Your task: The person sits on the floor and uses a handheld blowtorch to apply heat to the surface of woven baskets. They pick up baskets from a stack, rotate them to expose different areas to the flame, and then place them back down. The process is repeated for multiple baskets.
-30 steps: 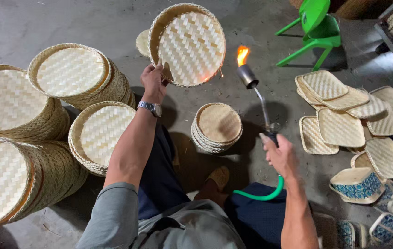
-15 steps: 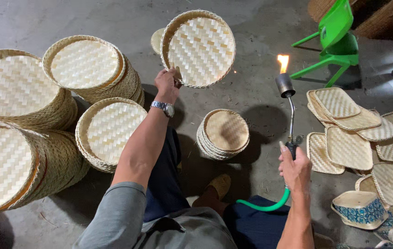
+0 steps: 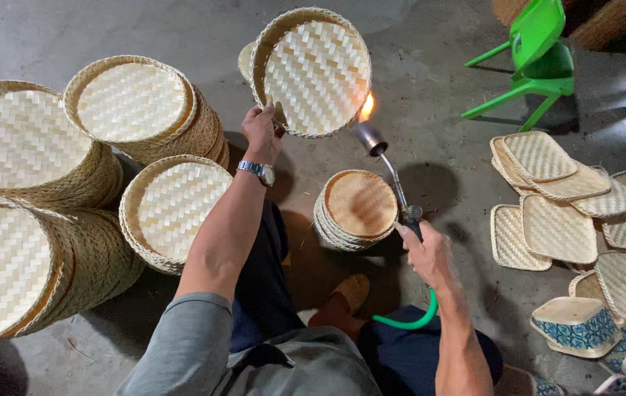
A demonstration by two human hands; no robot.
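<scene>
My left hand (image 3: 260, 132) grips the lower rim of a round woven bamboo tray (image 3: 313, 70), held up and tilted with its inside facing me. My right hand (image 3: 427, 249) holds the handle of a gas torch (image 3: 386, 165) fed by a green hose (image 3: 412, 319). The torch's nozzle points up at the tray's right rim, where an orange flame (image 3: 366, 106) touches the edge. A silver watch sits on my left wrist. Below the tray a low stack of round trays (image 3: 357, 209) rests on the floor between my hands.
Tall stacks of round woven trays (image 3: 133, 110) stand at the left on the concrete floor. Square woven trays (image 3: 559, 213) lie scattered at the right, some blue-patterned baskets (image 3: 573, 326) near them. A green plastic chair (image 3: 537, 48) stands at the upper right.
The torch has swung left, so its flame has gone from well right of the tray to the tray's right rim. My left hand has kept hold of the tray.
</scene>
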